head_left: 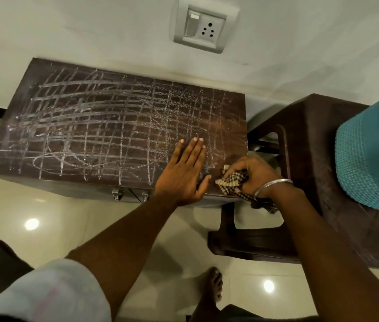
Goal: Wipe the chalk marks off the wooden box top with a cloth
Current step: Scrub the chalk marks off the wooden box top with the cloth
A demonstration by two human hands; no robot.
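Now, head view: wooden box top (232, 117) against the wall, chalk marks (86, 122) criss-crossing nearly all of it. Left hand (185, 173) flat on the box's near right part, fingers straight. Right hand (257, 176) at the box's near right corner, fingers curled tight round checked cloth (231, 180); cloth tail hangs off the box edge. Brown stool (307, 140) just right of the box carries teal basket (365, 163), contents unclear. Wall socket (203, 27) above the box.

A dark brown rectangular wooden box top (235, 126) crossed by white chalk marks (90, 126) in a grid with loops.
The crumpled black-and-cream checked cloth (232, 180); a teal woven-pattern plastic basket (360, 163); a dark brown plastic stool (311, 135); cream floor tiles (44, 212).
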